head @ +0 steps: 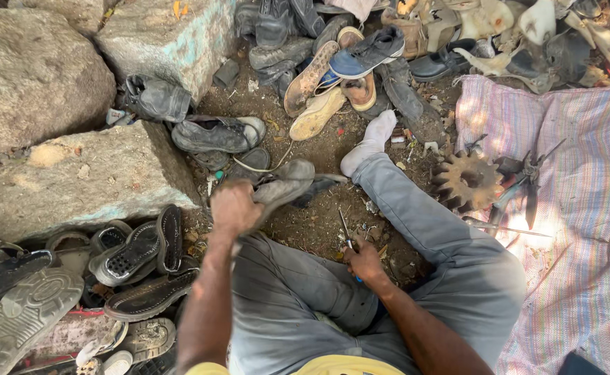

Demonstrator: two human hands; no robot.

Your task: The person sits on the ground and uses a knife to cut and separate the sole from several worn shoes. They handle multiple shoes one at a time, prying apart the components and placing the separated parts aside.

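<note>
I sit on the dirt ground in grey trousers, one leg stretched out with a white sock [371,142]. My left hand [234,207] is raised and grips a worn grey shoe [284,186] by its heel end. My right hand [364,260] rests low by my knee and holds a thin metal awl-like tool with a blue handle [347,236], its tip pointing up toward the shoe.
Big rough stone blocks [76,173] stand at the left. Sandals and soles [138,257] pile at lower left, more old shoes [339,62] at the top. A striped cloth [582,208] at right carries a rusty gear [466,179] and pliers [527,182].
</note>
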